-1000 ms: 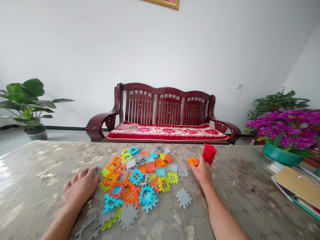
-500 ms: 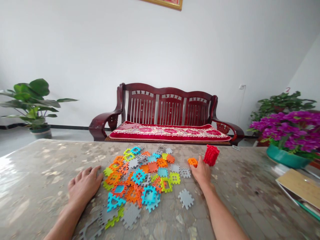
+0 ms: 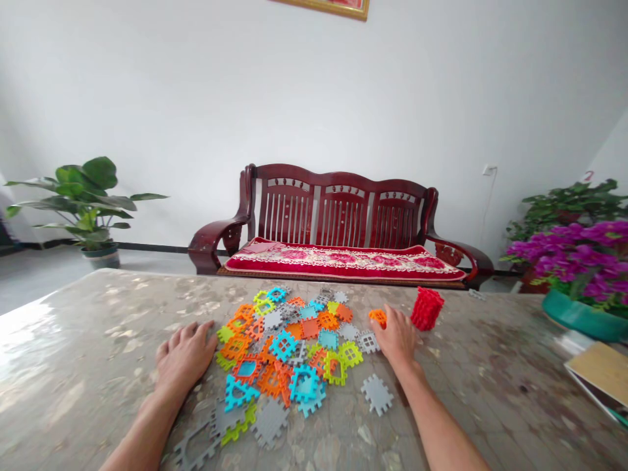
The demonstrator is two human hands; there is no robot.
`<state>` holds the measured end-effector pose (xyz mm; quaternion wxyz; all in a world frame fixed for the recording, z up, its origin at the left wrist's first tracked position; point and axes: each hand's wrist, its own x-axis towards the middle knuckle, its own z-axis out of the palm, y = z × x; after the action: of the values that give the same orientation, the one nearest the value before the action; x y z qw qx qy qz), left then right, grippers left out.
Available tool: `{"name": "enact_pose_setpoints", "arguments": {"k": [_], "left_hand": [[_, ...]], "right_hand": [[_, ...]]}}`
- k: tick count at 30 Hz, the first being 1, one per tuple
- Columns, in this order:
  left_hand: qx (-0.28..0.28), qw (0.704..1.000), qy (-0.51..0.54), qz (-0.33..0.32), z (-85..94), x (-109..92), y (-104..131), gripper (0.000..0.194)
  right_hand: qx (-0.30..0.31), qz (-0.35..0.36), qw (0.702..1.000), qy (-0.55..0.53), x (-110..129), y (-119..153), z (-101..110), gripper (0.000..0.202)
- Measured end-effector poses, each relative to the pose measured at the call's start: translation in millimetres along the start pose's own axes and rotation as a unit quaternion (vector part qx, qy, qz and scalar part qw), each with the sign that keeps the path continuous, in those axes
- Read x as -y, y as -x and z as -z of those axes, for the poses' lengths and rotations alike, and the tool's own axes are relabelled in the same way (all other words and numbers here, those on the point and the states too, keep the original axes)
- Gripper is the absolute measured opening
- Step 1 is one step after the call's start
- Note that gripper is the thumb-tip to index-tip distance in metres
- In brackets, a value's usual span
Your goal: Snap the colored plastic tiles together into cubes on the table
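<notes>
Red notched tiles (image 3: 427, 309) stand stacked beside the half-curled right hand (image 3: 398, 337), grip on orange tiles (image 3: 377, 318) unclear; mixed tiles (image 3: 309, 328) lie unstacked by the flat, empty left hand (image 3: 185, 355)

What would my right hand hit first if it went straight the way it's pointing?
Your right hand would probably meet the orange piece at its fingertips first; whether they touch is unclear.

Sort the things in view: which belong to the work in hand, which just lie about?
Apparently in the work:
Orange openwork plastic piece or stack, at the right hand
Multicoloured notched flat plastic pieces, beside the left hand
Block-shaped red plastic stack nearby

Probably just lying about:
Purple flowers in a round teal bowl
Flat tan rectangular item
Dark-red slatted wooden bench
</notes>
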<state>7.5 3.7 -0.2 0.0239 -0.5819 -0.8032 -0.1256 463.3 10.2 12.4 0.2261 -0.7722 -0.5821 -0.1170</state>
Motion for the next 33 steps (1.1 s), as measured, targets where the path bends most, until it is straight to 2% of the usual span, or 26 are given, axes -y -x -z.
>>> {"name": "enact_pose_setpoints", "arguments": {"k": [2,4,7,9,15,24,28,33], "left_hand": [[0.001,1.0,0.002,0.001,0.9,-1,0,0.052],[0.0,1.0,0.004,0.004,1.8,-2,0,0.052],[-0.003,1.0,0.004,0.012,2.2,-3,1,0.051],[-0.007,1.0,0.001,0.012,2.3,-4,2,0.051],[0.005,1.0,-0.001,0.013,4.6,-4,3,0.052],[0.004,1.0,-0.009,0.015,4.2,-5,2,0.052],[0.013,1.0,-0.006,0.014,6.8,-6,2,0.052],[0.011,1.0,-0.007,0.012,5.8,-5,2,0.052]], "right_hand": [[-0.025,0.064,0.997,-0.039,10,4,5,0.038],[-0.02,0.138,0.987,-0.079,25,9,9,0.031],[0.032,0.221,0.969,-0.102,49,17,13,0.028],[0.07,0.248,0.962,-0.096,63,21,14,0.028],[0.116,0.279,0.952,-0.054,84,17,9,0.028],[0.137,0.291,0.946,-0.046,84,7,-2,0.017],[0.136,0.287,0.947,-0.041,86,7,-2,0.021],[0.14,0.292,0.946,-0.024,89,7,2,0.015]]}}
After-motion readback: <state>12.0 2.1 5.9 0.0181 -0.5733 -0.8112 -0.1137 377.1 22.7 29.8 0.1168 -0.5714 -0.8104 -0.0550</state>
